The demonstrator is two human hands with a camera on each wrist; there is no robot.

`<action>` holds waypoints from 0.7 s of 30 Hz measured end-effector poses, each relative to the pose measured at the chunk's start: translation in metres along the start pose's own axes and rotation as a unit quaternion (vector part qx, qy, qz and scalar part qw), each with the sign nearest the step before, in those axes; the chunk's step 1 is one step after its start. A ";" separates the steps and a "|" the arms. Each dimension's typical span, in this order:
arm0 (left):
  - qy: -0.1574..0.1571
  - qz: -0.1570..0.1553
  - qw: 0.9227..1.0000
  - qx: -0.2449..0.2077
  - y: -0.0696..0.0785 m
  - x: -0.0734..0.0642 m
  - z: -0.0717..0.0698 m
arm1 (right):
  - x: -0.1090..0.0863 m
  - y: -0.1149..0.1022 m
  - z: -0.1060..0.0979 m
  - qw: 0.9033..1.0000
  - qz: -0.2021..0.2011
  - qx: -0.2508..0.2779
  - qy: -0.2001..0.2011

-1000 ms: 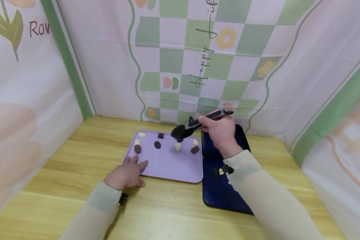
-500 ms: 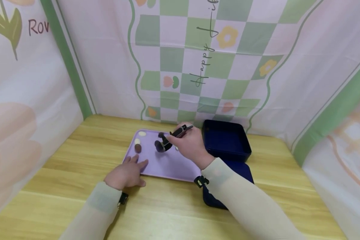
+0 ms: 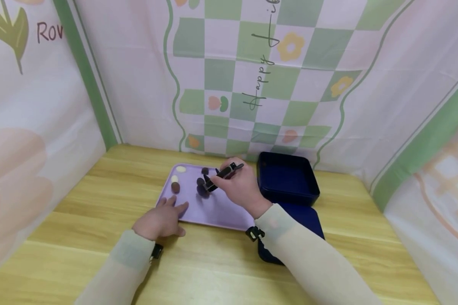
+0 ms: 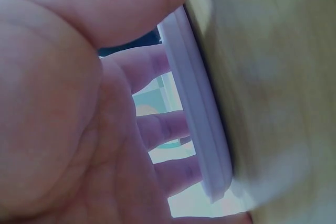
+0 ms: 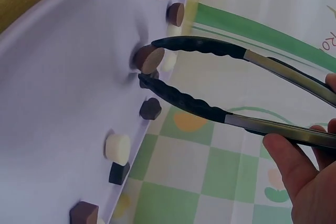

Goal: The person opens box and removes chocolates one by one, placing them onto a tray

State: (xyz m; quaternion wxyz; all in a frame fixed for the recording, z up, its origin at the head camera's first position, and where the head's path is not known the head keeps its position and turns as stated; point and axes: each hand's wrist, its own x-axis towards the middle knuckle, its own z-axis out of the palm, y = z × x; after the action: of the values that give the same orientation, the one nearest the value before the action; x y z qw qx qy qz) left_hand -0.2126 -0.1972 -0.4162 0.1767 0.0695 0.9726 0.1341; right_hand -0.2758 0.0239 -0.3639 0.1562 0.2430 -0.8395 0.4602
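Note:
My right hand (image 3: 238, 186) holds a pair of tongs (image 5: 283, 74) with metal arms and black scalloped tips. In the right wrist view the tips stand on either side of a round brown chocolate (image 5: 150, 59) low over the lilac tray (image 5: 63, 93). In the head view the tongs' tips hide part of the dark pieces there. My left hand (image 3: 162, 218) lies with spread fingers on the tray's front left corner, fingertips over the rim and thumb on the table. The left wrist view shows the tray's side wall (image 4: 197, 103) along these fingers.
White chocolates (image 3: 180, 169) and a brown one (image 3: 175, 187) lie at the tray's left. A white piece (image 5: 117, 148), a black one (image 5: 119, 173) and a brown block (image 5: 84, 213) lie farther right. A navy box (image 3: 288, 178) stands right, its flat navy lid (image 3: 305, 220) before it.
My right hand has swung left from beside the navy box to the tray's middle, lowering the tongs. In the last half second their tips have drawn closer together. The left hand stays still.

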 end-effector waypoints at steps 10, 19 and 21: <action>-0.004 -0.002 1.000 -0.006 -0.001 0.001 0.000 | -0.002 0.000 -0.005 1.000 -0.023 0.001 0.003; -0.008 0.003 1.000 -0.004 0.001 -0.002 -0.003 | -0.008 0.003 0.005 0.996 -0.086 -0.007 0.001; -0.008 0.001 1.000 -0.003 0.001 -0.002 -0.003 | -0.009 0.005 0.004 0.996 -0.093 0.002 -0.001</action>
State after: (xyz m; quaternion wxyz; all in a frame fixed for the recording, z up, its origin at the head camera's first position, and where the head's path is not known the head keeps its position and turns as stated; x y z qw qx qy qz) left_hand -0.2120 -0.1972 -0.4127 0.1845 0.0714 0.9706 0.1369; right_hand -0.2712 0.0246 -0.3736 0.1975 0.3208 -0.8124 0.4452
